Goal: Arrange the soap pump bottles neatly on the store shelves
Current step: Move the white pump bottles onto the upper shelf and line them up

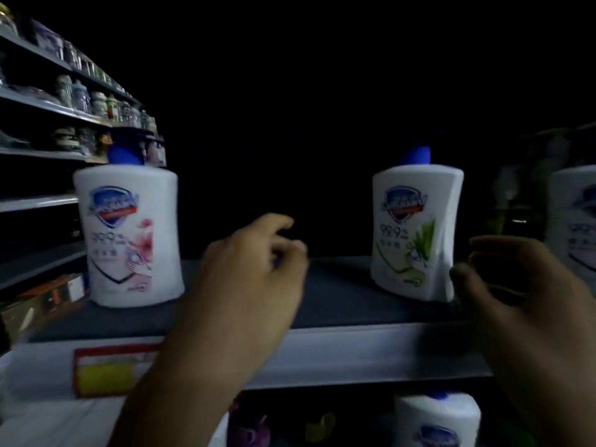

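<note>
Though blurred by motion and dimly lit, legible enough on the main points. Found standing upright on the dark shelf: pink-label soap bottle at the left end, close to the front edge; green-label soap bottle right of centre, set slightly further back, well apart from the first. Noted blue pump caps on both. Seen at the far right end of the same shelf, cut off by the frame: third soap bottle, white. Seen on the tier below, under the green-label one: lower soap bottle, only its top showing.

Recorded left hand over the shelf's front edge, between the two nearer bottles, touching neither; fingers loosely curled, released, nothing held. Recorded right hand just beside the green-label bottle's right side, cupped but not closed round anything; thumb tip next to the bottle's lower right corner, contact impossible to confirm.

Logged on the white front lip, below the pink-label bottle: red-and-yellow price tag. Logged at upper left, well behind: store racks stocked with goods too blurred to identify.
</note>
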`<state>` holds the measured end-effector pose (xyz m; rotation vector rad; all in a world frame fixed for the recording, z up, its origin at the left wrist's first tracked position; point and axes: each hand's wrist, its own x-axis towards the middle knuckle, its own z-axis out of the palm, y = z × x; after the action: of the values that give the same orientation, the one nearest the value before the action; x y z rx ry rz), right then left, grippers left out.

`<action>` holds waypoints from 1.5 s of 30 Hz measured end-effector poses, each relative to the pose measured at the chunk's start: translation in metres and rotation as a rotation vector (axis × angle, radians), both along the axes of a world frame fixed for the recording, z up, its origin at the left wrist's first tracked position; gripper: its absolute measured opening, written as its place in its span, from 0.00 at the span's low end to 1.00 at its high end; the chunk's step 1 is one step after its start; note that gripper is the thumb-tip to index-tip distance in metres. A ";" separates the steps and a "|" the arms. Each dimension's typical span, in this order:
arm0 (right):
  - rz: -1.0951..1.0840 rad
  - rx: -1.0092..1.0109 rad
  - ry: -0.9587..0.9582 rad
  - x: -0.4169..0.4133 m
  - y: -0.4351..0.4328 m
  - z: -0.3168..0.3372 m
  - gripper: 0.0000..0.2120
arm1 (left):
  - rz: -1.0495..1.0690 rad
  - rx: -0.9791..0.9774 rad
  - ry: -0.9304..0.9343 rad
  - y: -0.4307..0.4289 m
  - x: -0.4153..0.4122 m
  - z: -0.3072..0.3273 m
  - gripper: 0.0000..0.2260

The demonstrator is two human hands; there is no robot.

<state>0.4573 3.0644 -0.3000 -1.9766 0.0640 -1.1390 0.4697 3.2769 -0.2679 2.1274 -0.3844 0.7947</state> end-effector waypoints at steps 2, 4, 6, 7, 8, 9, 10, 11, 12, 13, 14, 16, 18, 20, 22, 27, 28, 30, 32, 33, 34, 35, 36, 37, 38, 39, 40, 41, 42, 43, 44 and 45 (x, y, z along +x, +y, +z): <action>-0.023 -0.001 0.028 0.002 -0.006 0.002 0.19 | 0.010 0.181 0.151 -0.032 0.017 0.009 0.18; -0.015 -0.054 0.083 0.001 -0.009 0.003 0.22 | -0.033 0.261 0.269 -0.058 0.036 0.015 0.22; -0.011 -0.139 0.172 0.001 -0.008 0.005 0.26 | -0.098 0.251 0.353 -0.074 0.051 0.018 0.23; -0.011 -0.183 0.216 0.000 -0.006 0.007 0.27 | -0.120 0.246 0.388 -0.077 0.057 0.019 0.24; -0.014 -0.219 0.253 0.001 -0.004 0.007 0.28 | -0.134 0.234 0.419 -0.078 0.062 0.018 0.24; -0.029 -0.248 0.278 0.002 -0.001 0.008 0.28 | -0.156 0.210 0.449 -0.078 0.065 0.018 0.24; -0.055 -0.267 0.288 0.003 0.001 0.008 0.27 | -0.200 0.165 0.480 -0.079 0.067 0.017 0.23; -0.090 -0.274 0.291 0.003 0.004 0.008 0.25 | -0.258 0.106 0.512 -0.080 0.068 0.017 0.21; -0.125 -0.263 0.278 0.004 0.007 0.008 0.24 | -0.307 0.051 0.539 -0.081 0.066 0.017 0.19; -0.158 -0.235 0.256 0.004 0.009 0.008 0.23 | -0.335 0.011 0.557 -0.082 0.063 0.018 0.18; -0.177 -0.198 0.225 0.004 0.012 0.008 0.23 | -0.348 -0.008 0.564 -0.082 0.060 0.018 0.18; -0.172 -0.145 0.197 0.004 0.016 0.007 0.23 | -0.354 -0.014 0.552 -0.082 0.053 0.019 0.17; -0.115 -0.122 0.187 0.002 0.020 0.009 0.22 | -0.330 -0.007 0.505 -0.077 0.044 0.018 0.17; -0.045 -0.107 0.170 -0.002 0.026 0.011 0.22 | -0.265 0.020 0.424 -0.066 0.030 0.016 0.14; 0.010 -0.105 0.139 -0.008 0.037 0.013 0.22 | -0.176 0.035 0.294 -0.054 0.013 0.009 0.13; 0.165 -0.074 -0.003 -0.018 0.080 0.014 0.21 | 0.010 -0.049 -0.030 -0.015 -0.024 -0.001 0.24; 0.184 -0.076 -0.027 -0.019 0.088 0.012 0.22 | 0.013 -0.071 -0.047 -0.006 -0.030 -0.002 0.25; 0.220 -0.075 -0.056 -0.020 0.102 0.007 0.23 | 0.015 -0.108 -0.071 0.011 -0.040 -0.007 0.27; 0.211 -0.111 -0.104 -0.020 0.116 0.004 0.24 | 0.050 -0.140 -0.079 0.027 -0.048 -0.014 0.29; 0.196 -0.143 -0.132 -0.020 0.124 0.003 0.23 | 0.085 -0.151 -0.086 0.034 -0.050 -0.016 0.31; 0.184 -0.173 -0.156 -0.020 0.132 0.002 0.24 | 0.123 -0.159 -0.092 0.042 -0.051 -0.018 0.33; 0.169 -0.202 -0.176 -0.020 0.138 0.002 0.24 | 0.148 -0.160 -0.099 0.048 -0.051 -0.019 0.33; 0.159 -0.228 -0.190 -0.018 0.144 0.001 0.25 | 0.155 -0.158 -0.106 0.055 -0.051 -0.019 0.32; 0.167 -0.240 -0.191 -0.016 0.148 -0.001 0.25 | 0.153 -0.153 -0.105 0.062 -0.051 -0.020 0.31; 0.197 -0.239 -0.180 -0.014 0.151 -0.001 0.25 | 0.149 -0.148 -0.100 0.067 -0.051 -0.019 0.29; 0.248 -0.229 -0.157 -0.013 0.154 -0.001 0.24 | 0.154 -0.147 -0.101 0.073 -0.052 -0.017 0.29; 0.309 -0.221 -0.125 -0.012 0.157 0.001 0.23 | 0.165 -0.153 -0.112 0.079 -0.052 -0.016 0.29; 0.375 -0.218 -0.092 -0.010 0.160 0.004 0.22 | 0.183 -0.159 -0.131 0.086 -0.052 -0.016 0.30; 0.437 -0.214 -0.064 -0.008 0.164 0.007 0.21 | 0.204 -0.163 -0.147 0.092 -0.052 -0.017 0.30; 0.493 -0.203 -0.044 -0.006 0.169 0.011 0.19 | 0.221 -0.168 -0.156 0.098 -0.052 -0.016 0.29; 0.536 -0.195 -0.035 -0.003 0.173 0.014 0.18 | 0.238 -0.167 -0.157 0.103 -0.052 -0.016 0.28; 0.568 -0.198 -0.027 -0.001 0.178 0.018 0.17 | 0.257 -0.158 -0.156 0.108 -0.052 -0.015 0.27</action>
<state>0.4564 3.2420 -0.2821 -1.9638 -0.6075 -0.8160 0.4175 3.3848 -0.2834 1.9965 -0.1231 1.1054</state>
